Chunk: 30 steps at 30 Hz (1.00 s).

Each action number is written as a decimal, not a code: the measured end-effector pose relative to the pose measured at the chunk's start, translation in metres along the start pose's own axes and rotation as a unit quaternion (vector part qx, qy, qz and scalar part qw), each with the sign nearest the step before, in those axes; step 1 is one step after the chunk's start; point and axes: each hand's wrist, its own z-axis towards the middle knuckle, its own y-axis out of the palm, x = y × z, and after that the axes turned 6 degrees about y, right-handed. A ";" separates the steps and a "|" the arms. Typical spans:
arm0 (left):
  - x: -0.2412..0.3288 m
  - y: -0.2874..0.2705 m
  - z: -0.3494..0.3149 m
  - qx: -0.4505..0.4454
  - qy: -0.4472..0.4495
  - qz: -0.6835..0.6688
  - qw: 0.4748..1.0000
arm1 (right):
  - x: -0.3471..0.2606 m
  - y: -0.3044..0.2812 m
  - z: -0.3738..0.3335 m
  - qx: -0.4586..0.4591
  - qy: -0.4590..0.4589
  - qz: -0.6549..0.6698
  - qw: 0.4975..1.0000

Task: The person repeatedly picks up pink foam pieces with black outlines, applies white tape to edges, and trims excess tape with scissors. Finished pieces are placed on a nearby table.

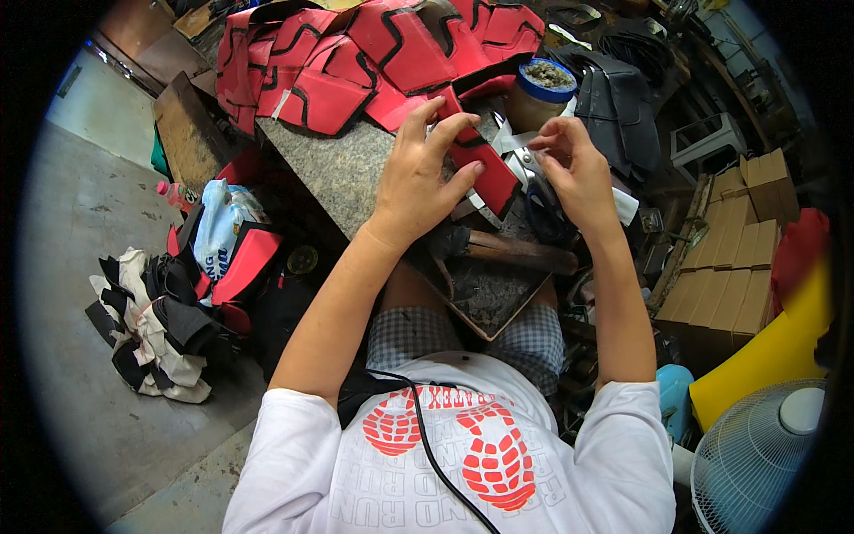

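Observation:
A long red piece with black edging (483, 169) slants over the near end of the stone slab (334, 173). My left hand (422, 169) rests over its left side, fingers spread, with thumb and fingertips on the red surface. To its right, my right hand (576, 173) is closed in a pinch; whatever lies between the fingertips is too small to make out. Just left of that pinch is a white strip (505, 141). Dark-handled scissors (543, 214) lie below the right hand. Nearer to me, a hammer (511, 249) with a wooden handle rests across a dark board on my lap.
Many similar red pieces (405, 49) are heaped at the slab's far side. A blue-rimmed jar (544, 84) stands behind my right hand, beside black material (618, 116). Scraps (151, 329) pile on the left floor; brown boxes (725, 267) and a fan (756, 454) stand right.

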 end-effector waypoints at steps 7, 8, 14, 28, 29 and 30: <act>-0.004 0.003 -0.006 0.012 0.007 -0.024 1.000 | 0.014 0.017 0.022 0.037 -0.159 -0.374 0.913; -0.004 0.003 -0.007 0.007 0.014 -0.015 1.000 | 0.014 0.019 0.021 0.042 -0.151 -0.377 0.913; 0.001 0.003 -0.004 0.032 0.037 0.022 0.999 | 0.004 0.004 0.016 0.082 -0.071 -0.230 0.967; 0.049 0.002 0.050 -0.059 -0.210 -0.309 0.926 | -0.058 -0.019 -0.027 -0.046 -0.115 0.115 0.986; 0.048 0.003 0.051 -0.016 -0.223 -0.357 0.907 | -0.058 -0.019 -0.026 -0.052 -0.100 0.153 0.982; 0.047 0.003 0.052 0.020 -0.247 -0.403 0.881 | -0.057 -0.020 -0.026 -0.079 -0.049 0.222 0.971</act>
